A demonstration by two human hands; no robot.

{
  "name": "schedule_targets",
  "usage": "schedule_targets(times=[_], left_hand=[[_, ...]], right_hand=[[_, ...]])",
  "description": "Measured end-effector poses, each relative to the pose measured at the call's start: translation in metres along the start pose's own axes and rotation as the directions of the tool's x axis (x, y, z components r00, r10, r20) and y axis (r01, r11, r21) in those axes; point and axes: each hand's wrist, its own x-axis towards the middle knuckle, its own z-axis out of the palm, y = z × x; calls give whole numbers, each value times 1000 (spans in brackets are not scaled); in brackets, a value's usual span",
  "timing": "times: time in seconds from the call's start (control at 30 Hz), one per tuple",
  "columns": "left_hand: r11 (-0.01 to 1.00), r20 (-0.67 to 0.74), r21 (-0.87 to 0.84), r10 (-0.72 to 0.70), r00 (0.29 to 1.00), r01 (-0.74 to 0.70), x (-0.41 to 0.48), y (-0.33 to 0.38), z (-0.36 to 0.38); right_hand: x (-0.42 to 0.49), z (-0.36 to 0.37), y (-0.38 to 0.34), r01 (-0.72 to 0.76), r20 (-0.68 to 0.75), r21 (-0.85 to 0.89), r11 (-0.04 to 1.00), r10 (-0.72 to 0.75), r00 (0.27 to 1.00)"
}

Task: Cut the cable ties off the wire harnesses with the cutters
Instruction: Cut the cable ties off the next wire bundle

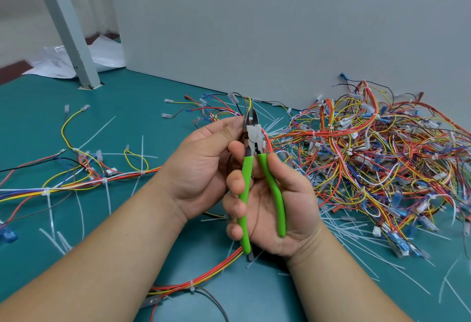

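Holding the cutters (252, 135) upright in the right hand (270, 194), palm up, above the counter (127, 122). Right grip closed round the green handles: four fingers curled over one handle, thumb laid along the other, handles spread a little, blades at the top parted by a thin gap. Probably set so to be ready for a squeeze without shifting the fingers.

Pinching a thin loop of yellow and dark wires (248, 101) with the left hand (204, 163), thumb and fingertips right beside the blades. Left grip closed on these wires only, seemingly to steady them and bring a tie between the blades. Cannot tell whether a tie sits in the blades: too small, and partly hidden by the metal head.

Raised off the counter rather than worked flat on it, likely for a clear look, to cut the plastic and not the wire.

Lying under the forearms, a red and yellow harness (216, 270) with a white tie on it. Spread on the left, another harness (76, 185) with ties and long tails uncut. Heaped on the right against the grey wall (254, 28), a big pile of harnesses (369, 148), within easy reach of the right side. Scattered round it, many loose white ties (351, 232), a sign of work well advanced but not finished.
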Motion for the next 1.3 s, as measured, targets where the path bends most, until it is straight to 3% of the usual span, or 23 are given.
schedule_targets(times=[0.57, 0.83, 0.93, 1.07, 1.2, 1.3], left_hand=[[998, -24, -13, 63, 998, -64, 4, -2, -2], [995, -102, 46, 87, 991, -83, 9, 0, -9], [983, -177, 136, 144, 974, -120, 11, 1, -9], [952, -254, 285, 191, 948, -115, 12, -1, -7], [849, -177, 498, 298, 938, -176, 10, -11, -2], [764, -94, 622, 288, 953, -170, 9, -15, -3]], right_hand=[[1, 4, 1, 0, -55, -41, 999, -3, 998], [1, 6, -1, 117, -7, 19, 993, -117, 993], [1, 4, -5, 278, -137, 24, 960, -272, 952], [6, -1, -10, 466, -317, -51, 883, -457, 831], [7, -5, -12, 494, -371, -79, 866, -486, 791], [7, -7, -13, 474, -394, -82, 877, -466, 793]])
